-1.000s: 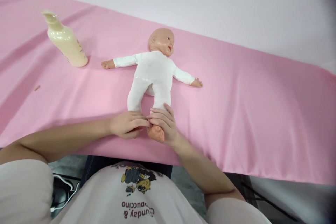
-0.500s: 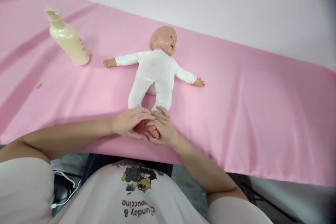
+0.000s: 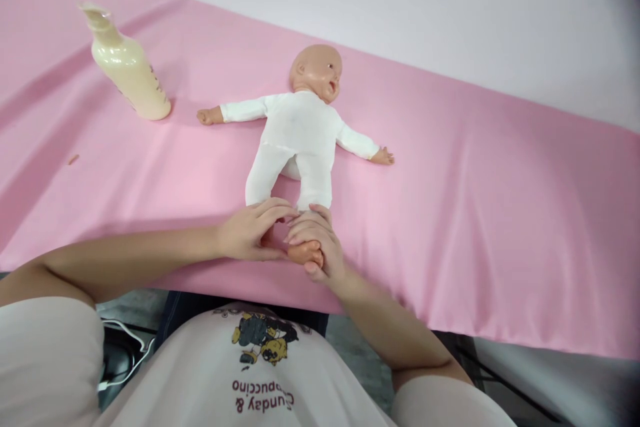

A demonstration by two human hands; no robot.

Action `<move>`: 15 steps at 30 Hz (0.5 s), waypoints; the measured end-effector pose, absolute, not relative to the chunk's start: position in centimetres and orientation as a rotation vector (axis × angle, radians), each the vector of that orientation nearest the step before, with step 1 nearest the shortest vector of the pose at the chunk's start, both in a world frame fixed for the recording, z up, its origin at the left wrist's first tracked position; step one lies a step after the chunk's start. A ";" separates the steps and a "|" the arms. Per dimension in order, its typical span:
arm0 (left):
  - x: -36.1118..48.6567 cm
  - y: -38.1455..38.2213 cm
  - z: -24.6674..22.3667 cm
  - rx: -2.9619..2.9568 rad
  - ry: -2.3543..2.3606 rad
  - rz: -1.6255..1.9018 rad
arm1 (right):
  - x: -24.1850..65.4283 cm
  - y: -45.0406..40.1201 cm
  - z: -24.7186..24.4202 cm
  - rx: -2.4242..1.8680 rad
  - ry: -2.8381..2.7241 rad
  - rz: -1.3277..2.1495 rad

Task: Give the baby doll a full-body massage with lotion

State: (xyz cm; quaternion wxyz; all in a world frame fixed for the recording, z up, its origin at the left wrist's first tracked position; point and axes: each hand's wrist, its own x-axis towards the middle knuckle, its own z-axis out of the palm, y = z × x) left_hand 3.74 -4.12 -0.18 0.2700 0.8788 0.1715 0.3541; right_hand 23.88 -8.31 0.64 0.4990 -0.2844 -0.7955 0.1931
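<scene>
A pump bottle (image 3: 131, 77) stands at left on your pink-covered desk (image 3: 450, 213), a small brownish piece (image 3: 74, 159) lying nearer you. Your left hand (image 3: 250, 230) curves in from the side, thumb and fingers parted, its fingertips beside those of your other hand at the doll's lower legs. The white-suited doll (image 3: 300, 123) lies stretched away beyond both hands, arms spread, its head turned to the right and farthest from you. Your right hand (image 3: 320, 243) wraps the doll's foot (image 3: 306, 253), fingers over the top and thumb below, near the desk's front edge.
</scene>
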 end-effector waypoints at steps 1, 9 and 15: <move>3.7 -4.2 -0.1 2.365 0.481 0.925 | 23.8 -8.4 0.6 -0.690 -1.928 0.464; 3.7 -4.3 -0.1 2.390 0.522 0.862 | 23.5 -8.8 1.0 -0.667 -1.943 0.406; 3.7 -4.2 -0.3 2.442 0.515 0.827 | 23.6 -8.8 1.2 -0.629 -2.002 0.367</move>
